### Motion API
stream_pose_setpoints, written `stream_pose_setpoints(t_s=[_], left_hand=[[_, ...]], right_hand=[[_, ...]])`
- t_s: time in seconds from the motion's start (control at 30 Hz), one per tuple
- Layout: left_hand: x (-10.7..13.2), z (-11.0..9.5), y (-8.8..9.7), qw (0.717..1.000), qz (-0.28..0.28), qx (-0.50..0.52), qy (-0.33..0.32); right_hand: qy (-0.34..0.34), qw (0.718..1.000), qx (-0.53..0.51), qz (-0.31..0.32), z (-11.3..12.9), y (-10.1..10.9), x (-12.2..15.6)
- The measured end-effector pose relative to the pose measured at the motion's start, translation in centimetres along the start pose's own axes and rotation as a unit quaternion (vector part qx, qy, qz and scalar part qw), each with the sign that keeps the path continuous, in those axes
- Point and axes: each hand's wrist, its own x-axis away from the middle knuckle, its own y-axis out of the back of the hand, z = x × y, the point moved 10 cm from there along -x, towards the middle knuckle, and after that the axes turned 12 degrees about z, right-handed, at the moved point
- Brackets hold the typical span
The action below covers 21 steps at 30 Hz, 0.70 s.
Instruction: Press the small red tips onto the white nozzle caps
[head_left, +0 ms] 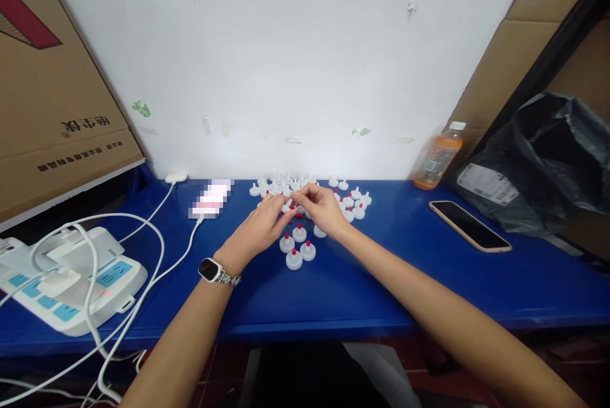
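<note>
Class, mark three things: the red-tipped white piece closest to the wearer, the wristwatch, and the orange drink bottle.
Red-tipped white piece [294, 260]: head view, on its white base.
Wristwatch [210, 270]: head view, on its dark screen.
Orange drink bottle [437, 161]: head view, on its label.

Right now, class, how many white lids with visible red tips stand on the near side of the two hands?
4: a front lid, a left lid, a right lid and a back lid. Another lid, partly hidden by the right hand, may have a red tip too.
</note>
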Motion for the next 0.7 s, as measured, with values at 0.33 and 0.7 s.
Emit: stream_pose_setpoints(t_s=[0.33, 0.7], left_hand=[[0.1, -1.5, 0.3, 0.999, -0.034, -0.009, -0.034], [0.4, 1.4, 1.3, 0.996, -0.063, 0.056, 0.029]], right_hand=[[0.051, 0.991, 0.12, -0.004, 2.6, -0.4, 0.1], [-0.047, 0.982, 0.161, 0.092, 0.2, 2.5, -0.1]])
